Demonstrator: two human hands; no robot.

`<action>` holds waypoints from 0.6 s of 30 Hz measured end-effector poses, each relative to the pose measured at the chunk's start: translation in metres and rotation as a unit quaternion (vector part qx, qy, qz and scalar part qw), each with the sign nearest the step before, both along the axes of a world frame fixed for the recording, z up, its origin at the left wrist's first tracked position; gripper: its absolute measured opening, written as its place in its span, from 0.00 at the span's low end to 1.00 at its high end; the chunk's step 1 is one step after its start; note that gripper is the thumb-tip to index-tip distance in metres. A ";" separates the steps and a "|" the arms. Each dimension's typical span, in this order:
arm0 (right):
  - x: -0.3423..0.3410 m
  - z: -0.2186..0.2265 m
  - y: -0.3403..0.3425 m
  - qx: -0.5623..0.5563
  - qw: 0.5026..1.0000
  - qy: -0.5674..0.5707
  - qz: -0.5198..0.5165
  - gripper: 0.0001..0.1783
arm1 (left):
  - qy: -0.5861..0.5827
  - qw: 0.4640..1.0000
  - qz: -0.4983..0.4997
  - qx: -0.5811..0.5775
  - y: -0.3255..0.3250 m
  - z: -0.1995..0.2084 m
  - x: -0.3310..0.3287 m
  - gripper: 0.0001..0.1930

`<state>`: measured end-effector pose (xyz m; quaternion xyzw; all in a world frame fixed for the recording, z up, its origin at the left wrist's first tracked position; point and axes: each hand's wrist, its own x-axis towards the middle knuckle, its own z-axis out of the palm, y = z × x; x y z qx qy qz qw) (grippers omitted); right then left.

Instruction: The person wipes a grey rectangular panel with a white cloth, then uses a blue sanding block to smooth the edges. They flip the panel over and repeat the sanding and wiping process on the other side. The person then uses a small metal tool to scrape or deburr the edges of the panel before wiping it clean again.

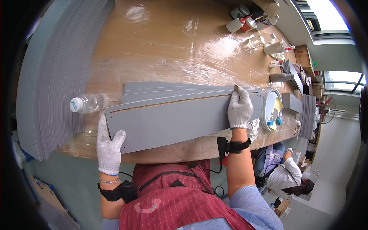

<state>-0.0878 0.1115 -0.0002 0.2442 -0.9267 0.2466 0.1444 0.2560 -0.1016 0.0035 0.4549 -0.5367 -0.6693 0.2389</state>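
head view: left hand (109,147) and right hand (240,109), gloved fingers closing over the top grey panel (172,122) lying on the stack at the plastic-wrapped table (161,50) edge, are squaring it; lifting next needs an even two-ended grip.

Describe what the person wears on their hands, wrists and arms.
Both the left hand and the right hand wear white knitted work gloves. Each wrist carries a black strap with a small black device; a thin black cable runs from the right one. The left wrist also has thin bracelets. Light blue sleeves are pushed up the arms.
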 end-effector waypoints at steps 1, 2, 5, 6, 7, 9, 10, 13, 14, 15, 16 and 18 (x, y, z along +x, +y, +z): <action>-0.031 -0.001 0.029 0.028 0.996 0.003 -0.081 0.11 | 0.003 1.000 -0.002 -0.002 0.000 0.001 -0.003 0.40; -0.062 0.000 0.059 0.049 0.984 -0.005 -0.169 0.11 | -0.012 1.000 -0.006 -0.011 0.001 0.004 -0.006 0.40; -0.082 0.006 0.088 0.005 0.973 -0.023 -0.230 0.12 | -0.070 0.994 0.023 -0.085 0.000 -0.008 -0.009 0.37; -0.080 0.006 0.084 -0.027 0.975 -0.027 -0.217 0.12 | -0.084 0.992 0.030 -0.091 0.001 -0.007 -0.017 0.32; -0.052 0.005 0.056 -0.126 0.988 0.000 -0.085 0.12 | -0.122 0.985 0.053 -0.107 0.001 -0.016 -0.016 0.31; 0.019 0.012 0.003 -0.120 0.982 0.014 0.145 0.14 | -0.197 0.967 0.088 -0.137 -0.008 -0.040 -0.007 0.29; 0.059 0.022 -0.010 0.013 0.970 -0.074 0.231 0.16 | -0.225 0.958 0.093 -0.152 -0.011 -0.043 -0.004 0.29; 0.113 0.013 -0.009 0.116 0.928 -0.098 0.341 0.19 | -0.275 0.935 0.101 -0.202 -0.016 -0.048 -0.007 0.29; 0.100 0.010 0.006 0.092 0.940 -0.103 0.312 0.18 | -0.277 0.930 0.105 -0.216 -0.017 -0.052 -0.009 0.28; 0.084 0.011 0.024 0.067 0.949 -0.108 0.290 0.18 | -0.281 0.925 0.116 -0.229 -0.019 -0.054 -0.005 0.28; 0.058 0.010 0.046 0.036 0.972 -0.070 0.223 0.18 | -0.293 0.920 0.106 -0.237 -0.020 -0.054 -0.002 0.29; -0.004 0.003 0.103 -0.023 0.998 -0.013 0.061 0.17 | -0.311 0.909 0.124 -0.248 -0.024 -0.059 0.007 0.29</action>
